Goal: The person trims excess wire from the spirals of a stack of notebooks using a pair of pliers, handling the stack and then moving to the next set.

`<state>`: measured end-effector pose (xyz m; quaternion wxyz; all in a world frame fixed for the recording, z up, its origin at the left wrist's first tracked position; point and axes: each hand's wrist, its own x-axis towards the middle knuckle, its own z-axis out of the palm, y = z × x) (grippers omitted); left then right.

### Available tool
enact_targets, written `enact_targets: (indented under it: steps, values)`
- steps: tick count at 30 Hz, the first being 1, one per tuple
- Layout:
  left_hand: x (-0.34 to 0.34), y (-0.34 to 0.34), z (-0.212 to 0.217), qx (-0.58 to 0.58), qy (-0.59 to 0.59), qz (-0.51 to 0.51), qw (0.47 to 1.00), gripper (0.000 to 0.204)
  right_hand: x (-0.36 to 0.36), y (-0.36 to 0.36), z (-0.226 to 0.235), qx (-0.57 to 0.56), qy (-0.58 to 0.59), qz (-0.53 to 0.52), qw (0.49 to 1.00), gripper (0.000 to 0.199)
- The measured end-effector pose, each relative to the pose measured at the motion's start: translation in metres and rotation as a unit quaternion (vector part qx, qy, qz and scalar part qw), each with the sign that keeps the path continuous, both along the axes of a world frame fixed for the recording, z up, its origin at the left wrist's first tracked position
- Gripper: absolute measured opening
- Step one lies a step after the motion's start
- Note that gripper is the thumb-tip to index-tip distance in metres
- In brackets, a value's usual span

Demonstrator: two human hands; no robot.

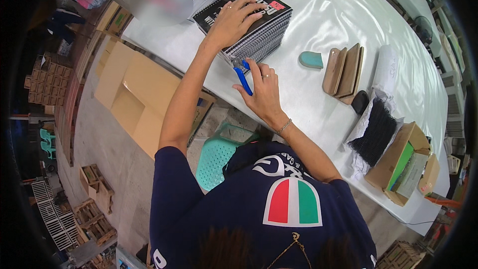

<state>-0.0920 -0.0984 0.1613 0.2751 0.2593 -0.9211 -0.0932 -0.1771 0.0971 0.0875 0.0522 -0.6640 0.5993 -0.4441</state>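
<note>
Blue-handled pliers (242,79): in right hand (264,88), loose finger-and-thumb hold; long axis points away from wearer, tips at stack's near corner, contact unclear.
Wire-bound notebook stack (261,39): on white table (318,25), beyond right hand, slightly left; long axis slants rightward, away.
Left hand (233,24): spread on top cover, not gripping.

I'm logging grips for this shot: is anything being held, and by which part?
The right hand holds the pliers by their blue handles. The left hand lies on the top notebook.
</note>
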Motion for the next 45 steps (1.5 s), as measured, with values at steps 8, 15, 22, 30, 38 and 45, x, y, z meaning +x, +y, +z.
enact_targets:
  steps: [8,15,22,30,38,45]
  values:
    - [-0.001,-0.002,-0.003,-0.043,0.012,-0.012,0.999,0.036,-0.01,-0.004,0.012,0.329,-0.566,0.296,0.695,0.056]
    - [-0.003,0.0,0.001,-0.008,-0.009,0.002,1.0,0.041,-0.004,0.001,-0.003,0.061,-0.065,-0.024,0.996,0.064]
    - [-0.001,-0.001,-0.002,-0.03,-0.01,-0.001,0.999,0.042,-0.005,-0.005,-0.009,-0.009,0.002,-0.046,0.999,0.063]
    - [-0.002,-0.003,-0.002,-0.02,0.003,-0.012,1.0,0.04,0.003,-0.008,-0.012,0.002,-0.02,-0.049,0.999,0.064]
    - [-0.002,-0.003,-0.002,-0.019,-0.001,-0.01,1.0,0.04,0.002,-0.009,-0.013,0.016,-0.059,-0.034,0.998,0.061]
    - [-0.002,-0.004,-0.001,-0.015,-0.008,-0.006,1.0,0.04,-0.01,-0.014,-0.014,0.3,-0.43,0.224,0.822,0.062]
